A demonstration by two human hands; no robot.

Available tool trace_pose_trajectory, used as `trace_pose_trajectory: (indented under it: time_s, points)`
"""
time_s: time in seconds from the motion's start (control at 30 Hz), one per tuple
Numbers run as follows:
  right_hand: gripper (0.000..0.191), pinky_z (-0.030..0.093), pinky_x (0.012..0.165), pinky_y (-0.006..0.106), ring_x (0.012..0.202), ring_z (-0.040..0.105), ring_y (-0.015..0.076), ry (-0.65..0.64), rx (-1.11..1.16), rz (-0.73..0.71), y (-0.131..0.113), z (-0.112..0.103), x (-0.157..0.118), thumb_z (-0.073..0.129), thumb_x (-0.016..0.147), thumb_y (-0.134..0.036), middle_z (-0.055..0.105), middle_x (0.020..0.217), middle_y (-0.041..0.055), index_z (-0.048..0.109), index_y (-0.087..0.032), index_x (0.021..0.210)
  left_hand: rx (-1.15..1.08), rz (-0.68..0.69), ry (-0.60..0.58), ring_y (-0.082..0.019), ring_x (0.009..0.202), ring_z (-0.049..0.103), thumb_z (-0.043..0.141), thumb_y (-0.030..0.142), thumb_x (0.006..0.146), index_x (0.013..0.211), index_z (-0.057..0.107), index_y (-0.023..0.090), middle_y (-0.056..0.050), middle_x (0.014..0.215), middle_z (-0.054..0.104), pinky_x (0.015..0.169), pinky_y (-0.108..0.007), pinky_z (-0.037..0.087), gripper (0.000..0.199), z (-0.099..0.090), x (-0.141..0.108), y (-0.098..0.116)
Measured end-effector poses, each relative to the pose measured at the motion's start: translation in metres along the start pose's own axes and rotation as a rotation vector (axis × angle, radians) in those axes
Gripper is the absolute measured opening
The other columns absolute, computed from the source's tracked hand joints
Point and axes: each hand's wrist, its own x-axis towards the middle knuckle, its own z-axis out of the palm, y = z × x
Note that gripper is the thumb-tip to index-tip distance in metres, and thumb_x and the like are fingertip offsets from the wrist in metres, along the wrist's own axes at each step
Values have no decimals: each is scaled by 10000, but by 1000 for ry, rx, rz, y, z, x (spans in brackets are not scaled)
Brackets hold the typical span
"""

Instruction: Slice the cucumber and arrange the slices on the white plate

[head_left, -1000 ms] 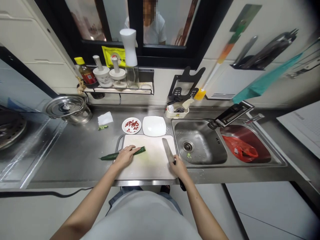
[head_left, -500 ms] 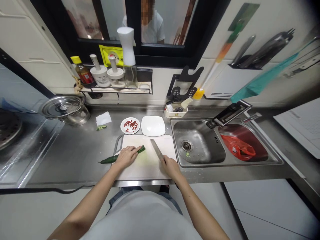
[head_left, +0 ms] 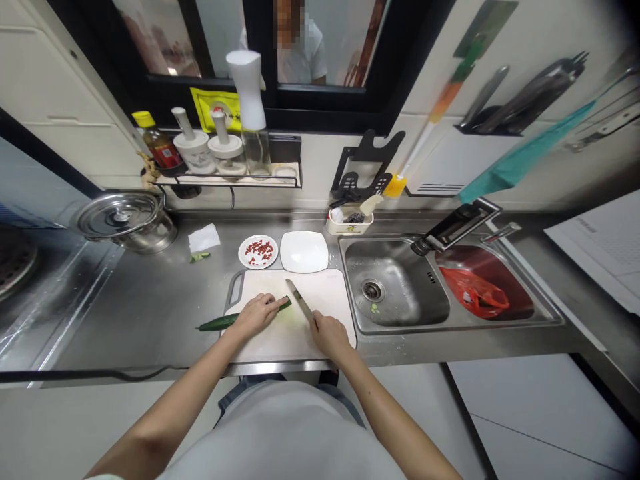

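Note:
A long dark-green cucumber (head_left: 219, 323) lies across the left side of a white cutting board (head_left: 280, 347), its left end reaching over the steel counter. My left hand (head_left: 257, 315) is closed over its right part, fingers pressing on top near the cut end. In my right hand (head_left: 329, 335) is the handle of a kitchen knife (head_left: 300, 300). The blade points up and to the left, just right of the cucumber's end; whether it touches cannot be made out. Beyond the board are a plate of chopped red pieces (head_left: 259, 252) and a white plate (head_left: 304, 251).
Right of the board is a double steel sink (head_left: 395, 313) with a black faucet (head_left: 450, 227) and a red plastic bag (head_left: 473, 291). A lidded pot (head_left: 123, 220) and a white paper (head_left: 204, 238) stand at left. A seasoning shelf (head_left: 225, 180) hangs behind; a person shows in the window.
My right hand has brought the knife leftward, close to the cucumber's cut end. My left hand still presses on the cucumber. The view has shifted slightly.

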Motion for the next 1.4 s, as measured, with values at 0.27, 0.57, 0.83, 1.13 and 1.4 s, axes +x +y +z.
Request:
trace_pose_trajectory:
  time_s: [0.27,0.57,0.83,1.13,1.4]
  points:
    - [283,385,679,282,904,648,228,-30,14,-32,-10,-9,-2,324,954,-233,689,963,112,545,-182,1124,21,2,8,-172,855,492,453,246,923,1348,513,328,-47,936,547,771,-286,416,437,2,-1,2]
    - [295,402,704,291,917,647,230,-41,5,-50,-12,-11,1,325,953,-226,687,985,131,547,-166,1137,55,-18,13,-174,848,487,439,261,930,1368,486,346,-44,927,547,746,-284,412,449,2,-2,4]
    - [295,411,713,290,929,646,228,-67,-6,-44,-16,-10,1,328,952,-215,686,987,137,546,-153,1141,47,-34,5,-176,856,482,441,268,928,1382,469,359,-51,939,535,759,-284,420,463,0,-3,6]
    - [287,404,717,284,942,641,227,-92,5,-47,-10,-11,-12,358,935,-164,684,994,146,568,-152,1131,24,-43,-14,-179,859,483,448,267,925,1365,488,355,-52,946,534,775,-296,423,450,2,-2,5]
    - [294,405,711,280,938,644,228,-83,10,-67,-8,-14,-16,365,927,-158,689,993,137,585,-147,1121,-13,-31,-9,-173,869,491,444,249,923,1348,514,320,-50,939,540,782,-288,419,436,2,1,3]
